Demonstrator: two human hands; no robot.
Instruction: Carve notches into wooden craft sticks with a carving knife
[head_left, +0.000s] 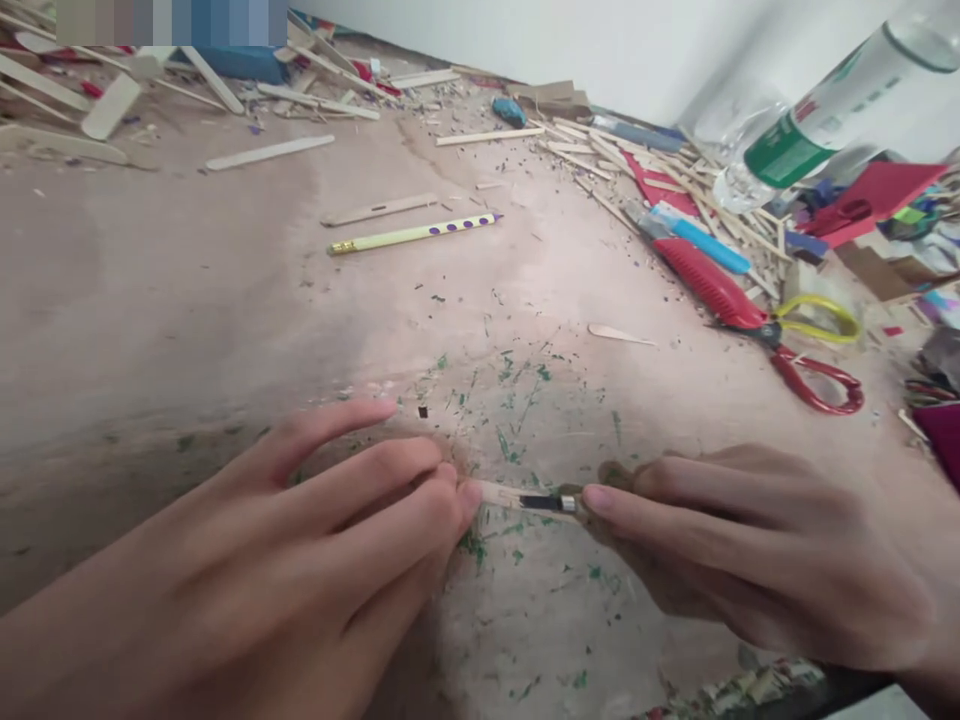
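Observation:
Between my fingertips lies a short pale wooden craft stick (499, 493) with a black strip (541, 502) and a small silver band on it. The fingers of my left hand (352, 550) pinch its left end, while the index finger sticks out above. At the right end, my right hand (757, 550) is closed with its fingertips against the silver band. Both ends of the stick are hidden by fingers. Green shavings (517, 400) are scattered on the wooden tabletop (187, 300) around it, and a tiny black square (423, 412) lies near my left fingers.
Farther back lie a yellow pencil with purple dots (412, 232) and a flat stick (382, 210). To the right are a red utility knife (709, 280), scissors (817, 385), a blue-handled tool (701, 238) and a tilted water bottle (795, 145). Stick piles (112, 105) line the back.

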